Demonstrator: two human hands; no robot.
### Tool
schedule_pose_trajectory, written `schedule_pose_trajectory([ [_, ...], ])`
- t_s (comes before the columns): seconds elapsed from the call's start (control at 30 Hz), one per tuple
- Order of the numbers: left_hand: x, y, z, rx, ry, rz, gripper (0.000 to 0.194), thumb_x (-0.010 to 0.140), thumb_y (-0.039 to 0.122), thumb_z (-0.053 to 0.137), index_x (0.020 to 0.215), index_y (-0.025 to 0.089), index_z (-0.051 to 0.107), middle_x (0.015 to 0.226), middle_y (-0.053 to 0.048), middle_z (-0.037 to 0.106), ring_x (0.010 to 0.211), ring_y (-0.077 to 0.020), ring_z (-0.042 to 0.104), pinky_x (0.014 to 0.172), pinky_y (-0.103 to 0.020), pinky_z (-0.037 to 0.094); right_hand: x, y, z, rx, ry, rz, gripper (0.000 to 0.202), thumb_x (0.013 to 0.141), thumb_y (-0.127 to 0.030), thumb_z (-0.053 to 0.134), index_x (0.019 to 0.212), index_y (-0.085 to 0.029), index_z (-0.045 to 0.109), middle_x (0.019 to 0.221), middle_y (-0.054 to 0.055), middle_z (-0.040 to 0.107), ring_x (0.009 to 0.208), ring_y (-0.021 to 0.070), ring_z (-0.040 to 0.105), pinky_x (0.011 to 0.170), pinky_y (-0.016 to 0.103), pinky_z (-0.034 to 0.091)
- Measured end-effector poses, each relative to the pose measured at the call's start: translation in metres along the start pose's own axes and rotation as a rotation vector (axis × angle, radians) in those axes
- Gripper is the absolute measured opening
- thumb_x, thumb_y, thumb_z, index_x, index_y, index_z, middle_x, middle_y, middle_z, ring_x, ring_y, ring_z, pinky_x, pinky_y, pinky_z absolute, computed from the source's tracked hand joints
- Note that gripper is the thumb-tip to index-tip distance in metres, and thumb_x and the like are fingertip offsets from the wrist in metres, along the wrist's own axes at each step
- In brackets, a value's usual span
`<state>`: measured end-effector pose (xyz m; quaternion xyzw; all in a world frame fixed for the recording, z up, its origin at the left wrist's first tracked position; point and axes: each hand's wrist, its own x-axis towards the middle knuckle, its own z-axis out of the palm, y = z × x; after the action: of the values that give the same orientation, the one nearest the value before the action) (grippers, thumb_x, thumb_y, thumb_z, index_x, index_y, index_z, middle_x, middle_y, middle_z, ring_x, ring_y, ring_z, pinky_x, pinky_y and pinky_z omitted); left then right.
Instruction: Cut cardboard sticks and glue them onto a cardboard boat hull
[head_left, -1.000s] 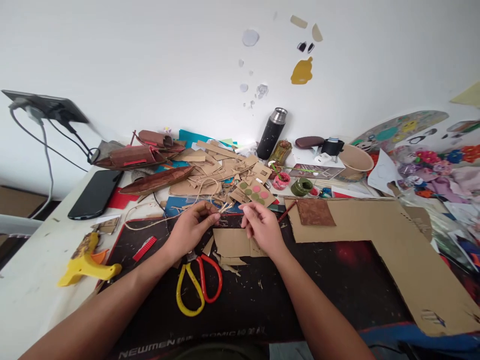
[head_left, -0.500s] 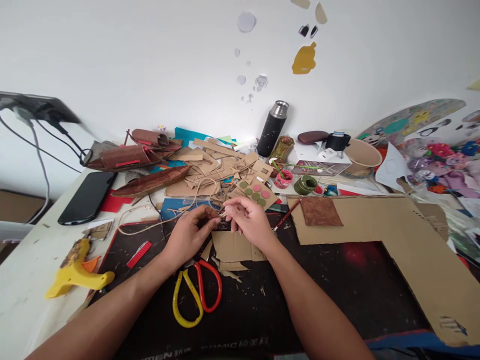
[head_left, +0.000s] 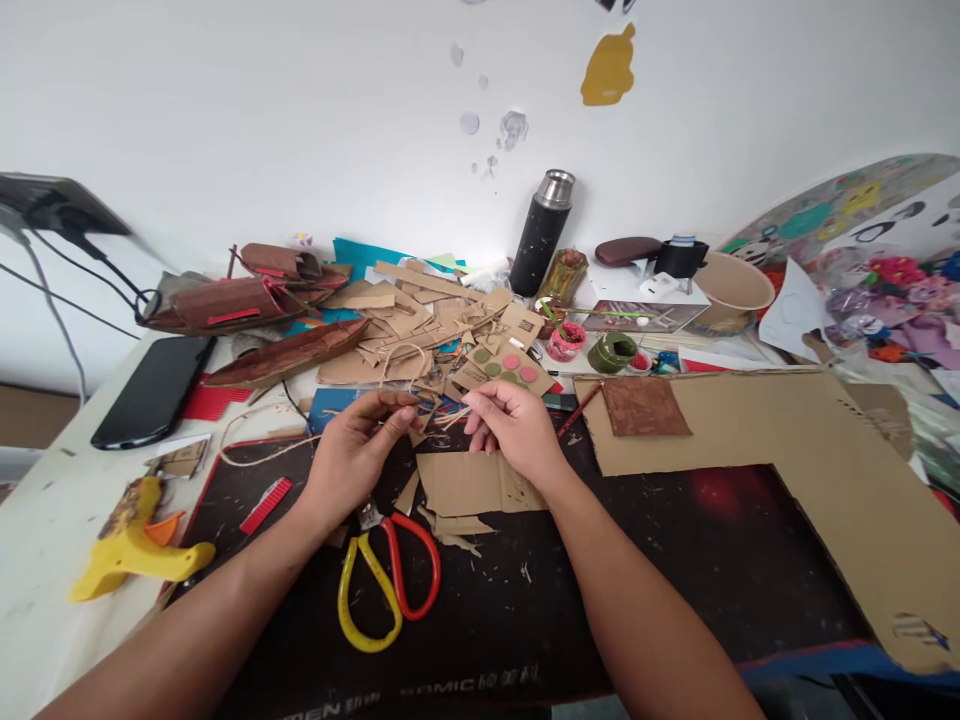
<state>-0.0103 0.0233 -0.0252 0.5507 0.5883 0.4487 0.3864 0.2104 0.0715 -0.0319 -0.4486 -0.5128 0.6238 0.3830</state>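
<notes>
Over the dark mat, my left hand (head_left: pixel 360 455) is closed with thumb and forefinger pinched on a beige twine (head_left: pixel 255 465). The twine loops out left of that hand and over the cardboard scraps. To its right, my right hand (head_left: pixel 514 425) pinches the twine's thin strands, its other fingers curled. A gap separates the two hands. Just below them lies a flat cardboard piece (head_left: pixel 465 482) with torn strips. Scissors (head_left: pixel 390 580) with one yellow and one red handle rest near my left wrist, their blades partly hidden.
Brown boat models (head_left: pixel 217 305) and a phone (head_left: pixel 154 390) are at the left, above a yellow glue gun (head_left: pixel 142 540). Cardboard scraps (head_left: pixel 420 310) pile up at the back, beside a black flask (head_left: pixel 541 235) and paint jars (head_left: pixel 611 352). A large cardboard sheet (head_left: pixel 817 430) covers the right.
My hands have moved apart from nearly touching, left hand leftward and right hand slightly rightward. Twine strands now show between them. The camera view has shifted a little.
</notes>
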Motion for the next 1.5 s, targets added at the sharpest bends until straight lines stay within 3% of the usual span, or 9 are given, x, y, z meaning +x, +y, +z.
schedule_pose_trajectory([
  [0.17, -0.004, 0.005, 0.001, 0.201, -0.052, 0.165, 0.042, 0.097, 0.061, 0.071, 0.119, 0.024, 0.076, 0.114, -0.008, 0.081, 0.103, -0.0278, 0.073, 0.095, -0.041, 0.058, -0.003, -0.004, 0.000, 0.041, -0.016, 0.004, 0.040, 0.088, -0.058, 0.080, 0.091, -0.020, 0.068, 0.069, 0.000, 0.073, 0.047, 0.0130, 0.069, 0.039, 0.019, 0.044],
  [0.3, -0.008, 0.003, 0.006, 0.330, -0.135, 0.290, 0.043, 0.099, 0.057, 0.070, 0.127, 0.025, 0.075, 0.110, -0.009, 0.080, 0.103, -0.0289, 0.071, 0.096, -0.043, 0.056, -0.008, -0.003, 0.007, 0.042, -0.060, 0.010, 0.038, 0.090, -0.057, 0.079, 0.092, -0.020, 0.070, 0.072, 0.000, 0.074, 0.048, 0.0128, 0.069, 0.040, 0.019, 0.044],
  [0.5, -0.009, 0.001, 0.007, 0.380, -0.131, 0.366, 0.022, 0.104, 0.036, 0.063, 0.104, 0.024, 0.081, 0.092, -0.006, 0.079, 0.088, -0.0243, 0.070, 0.082, -0.035, 0.054, -0.011, -0.001, 0.012, 0.034, -0.091, -0.007, 0.035, 0.093, -0.054, 0.077, 0.097, -0.019, 0.073, 0.083, 0.004, 0.080, 0.050, 0.0125, 0.070, 0.041, 0.020, 0.045],
  [0.77, -0.010, 0.007, 0.005, 0.322, -0.103, 0.269, 0.025, 0.102, 0.039, 0.062, 0.084, 0.024, 0.073, 0.080, -0.002, 0.075, 0.079, -0.0216, 0.069, 0.079, -0.032, 0.054, -0.011, -0.003, 0.008, 0.041, -0.046, -0.001, 0.036, 0.091, -0.054, 0.079, 0.097, -0.019, 0.073, 0.082, 0.005, 0.080, 0.051, 0.0135, 0.071, 0.040, 0.019, 0.045],
  [1.07, -0.012, 0.004, 0.006, 0.313, -0.111, 0.270, 0.026, 0.103, 0.040, 0.063, 0.084, 0.025, 0.074, 0.079, -0.001, 0.075, 0.080, -0.0219, 0.069, 0.079, -0.033, 0.053, -0.013, -0.002, 0.004, 0.002, -0.047, -0.027, 0.041, 0.093, -0.060, 0.076, 0.096, -0.020, 0.071, 0.086, 0.006, 0.081, 0.052, 0.0134, 0.071, 0.040, 0.019, 0.046],
  [1.33, -0.014, -0.003, 0.007, 0.351, -0.137, 0.327, 0.021, 0.103, 0.036, 0.063, 0.098, 0.024, 0.080, 0.091, -0.005, 0.079, 0.086, -0.0235, 0.071, 0.080, -0.035, 0.053, -0.017, 0.002, 0.011, -0.063, -0.076, -0.036, 0.034, 0.093, -0.053, 0.077, 0.095, -0.019, 0.072, 0.079, 0.003, 0.077, 0.052, 0.0136, 0.070, 0.042, 0.020, 0.045],
  [1.5, -0.013, -0.001, 0.005, 0.350, -0.122, 0.337, 0.028, 0.108, 0.043, 0.059, 0.115, 0.024, 0.079, 0.102, -0.006, 0.081, 0.096, -0.0254, 0.072, 0.089, -0.037, 0.054, -0.015, 0.003, 0.008, -0.065, -0.021, -0.050, 0.031, 0.095, -0.051, 0.076, 0.096, -0.020, 0.073, 0.079, 0.004, 0.078, 0.052, 0.0134, 0.070, 0.042, 0.020, 0.046],
])
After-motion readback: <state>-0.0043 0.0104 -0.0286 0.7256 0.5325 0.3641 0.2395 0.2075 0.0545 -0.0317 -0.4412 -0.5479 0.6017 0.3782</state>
